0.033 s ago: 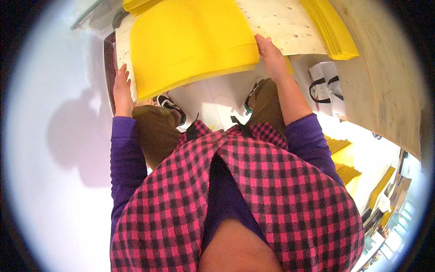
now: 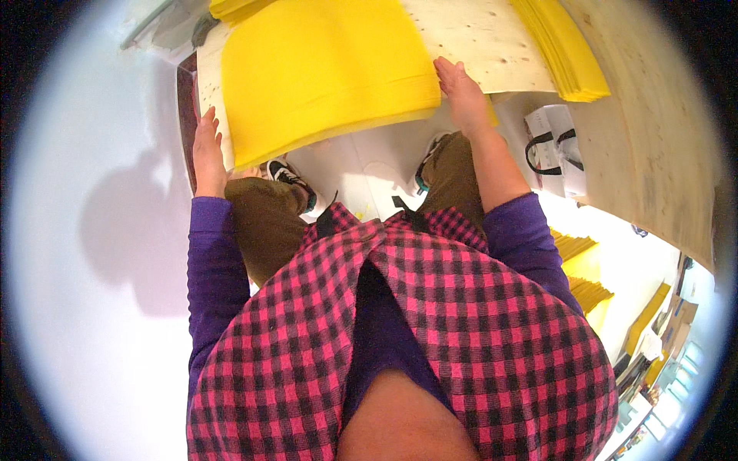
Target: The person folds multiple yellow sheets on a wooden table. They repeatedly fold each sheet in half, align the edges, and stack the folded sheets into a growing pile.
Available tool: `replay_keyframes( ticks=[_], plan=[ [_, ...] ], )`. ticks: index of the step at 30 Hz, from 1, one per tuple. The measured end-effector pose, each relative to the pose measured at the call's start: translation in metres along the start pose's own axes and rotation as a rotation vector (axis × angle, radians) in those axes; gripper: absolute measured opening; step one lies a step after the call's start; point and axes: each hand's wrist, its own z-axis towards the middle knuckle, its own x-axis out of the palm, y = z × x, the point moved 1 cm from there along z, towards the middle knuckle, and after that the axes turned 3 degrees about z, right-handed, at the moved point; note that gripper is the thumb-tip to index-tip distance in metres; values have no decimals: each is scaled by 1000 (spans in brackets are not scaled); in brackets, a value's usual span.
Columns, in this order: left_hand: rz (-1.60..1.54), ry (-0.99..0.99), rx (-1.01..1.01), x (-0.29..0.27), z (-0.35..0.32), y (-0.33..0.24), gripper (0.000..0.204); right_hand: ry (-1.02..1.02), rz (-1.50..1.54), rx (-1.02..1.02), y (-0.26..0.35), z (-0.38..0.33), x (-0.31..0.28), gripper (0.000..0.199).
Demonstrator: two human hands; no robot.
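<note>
A stack of thin yellow sheets (image 2: 330, 69), like cloth or felt, lies on a pale wooden tabletop (image 2: 492, 46). Its near edge juts out past the table's front edge. My left hand (image 2: 207, 157) is upright at the stack's left side, fingers straight and a small gap from the sheets. At the right side, my right hand (image 2: 465, 100) has its fingers extended, the fingertips at the stack's edge; whether they touch it I cannot tell. Both hands are empty.
More yellow sheets (image 2: 565, 54) are piled at the table's right, beside a wooden panel (image 2: 653, 115). A white bag with black handles (image 2: 553, 150) stands below. Further yellow stacks (image 2: 588, 292) sit at lower right. A white wall (image 2: 100, 207) rises on my left.
</note>
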Motion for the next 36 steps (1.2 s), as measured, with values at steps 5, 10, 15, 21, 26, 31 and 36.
replay_keyframes(
  ticks=[5, 10, 15, 21, 26, 31, 36],
  plan=[
    [250, -2, 267, 7, 0, -11, 44, -50, -39, 24, 3, -4, -4, 58],
    [381, 177, 666, 56, 11, -32, 36, -79, -186, -1, 2, -10, -5, 59],
    [506, 372, 808, 112, 9, -48, 42, 23, -277, 13, -9, -11, -10, 61],
    [497, 444, 776, 140, 11, -37, 47, 19, -366, -9, -22, -7, -18, 60],
    [507, 445, 777, 141, 13, -27, 48, -9, -399, -2, -24, -7, -22, 55],
    [475, 450, 777, 142, 14, -26, 48, 39, -341, 61, -20, -7, -21, 51],
    [483, 455, 768, 143, 14, -25, 48, 3, -310, 87, -14, -9, -16, 48]
  ],
)
